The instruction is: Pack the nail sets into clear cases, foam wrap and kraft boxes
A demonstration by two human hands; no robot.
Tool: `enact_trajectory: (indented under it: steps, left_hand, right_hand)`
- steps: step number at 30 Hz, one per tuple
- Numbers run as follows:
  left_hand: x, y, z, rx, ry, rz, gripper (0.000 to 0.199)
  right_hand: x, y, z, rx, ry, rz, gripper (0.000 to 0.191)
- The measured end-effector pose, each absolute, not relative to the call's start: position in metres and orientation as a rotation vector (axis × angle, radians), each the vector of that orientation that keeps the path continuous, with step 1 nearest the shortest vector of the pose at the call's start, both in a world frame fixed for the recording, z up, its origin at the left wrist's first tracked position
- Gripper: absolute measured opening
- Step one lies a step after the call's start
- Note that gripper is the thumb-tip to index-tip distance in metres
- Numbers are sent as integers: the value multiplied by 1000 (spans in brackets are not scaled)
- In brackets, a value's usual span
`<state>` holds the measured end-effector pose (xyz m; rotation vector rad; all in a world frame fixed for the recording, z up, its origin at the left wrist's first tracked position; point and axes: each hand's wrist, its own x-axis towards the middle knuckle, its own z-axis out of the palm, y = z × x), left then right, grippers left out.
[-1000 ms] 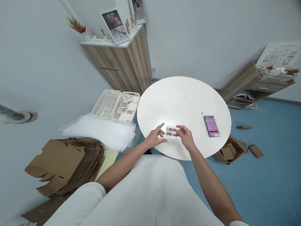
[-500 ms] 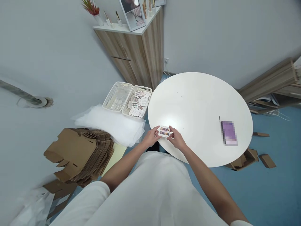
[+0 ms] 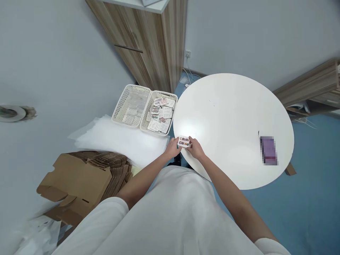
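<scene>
Left hand [image 3: 173,147] and right hand [image 3: 196,148] had the card [image 3: 183,142] pinched between them, one at each short end, fingertips on the edges and the middle free. It was held at the near left edge of the white table [image 3: 233,124], face up; honestly couldn't tell if it was resting on the top or just above it. Two rows of shiny little ovals ran along it, purples, browns and a bit of orange. My guess on handling: super light, stiff enough not to flop, maybe a bit slick on the face. I'd figure the ovals are the fragile bit, since they might pop off or scuff if you squeezed them, so the ends looked like the right place to grab. As for writing, not much luck. If the card had any print, it was too small to make out. More cards [image 3: 166,112] sat jumbled in the basket [image 3: 154,132] by the table, some with lines of text facing up, but none of it was readable from that far, and I couldn't spot a brand. The purple thing [image 3: 269,148] over on the right of the table was blurred into blocks, so no label there either.
</scene>
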<state>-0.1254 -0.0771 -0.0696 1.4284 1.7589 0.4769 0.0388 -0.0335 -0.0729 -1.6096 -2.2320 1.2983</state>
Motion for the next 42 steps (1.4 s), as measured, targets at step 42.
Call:
enact_trajectory:
  steps: [42]
  left_hand:
    - [-142,-20,-84,1273,1723,566,66]
  right_hand:
    - [-8,-12,-68,-1556,-1085,1761,72]
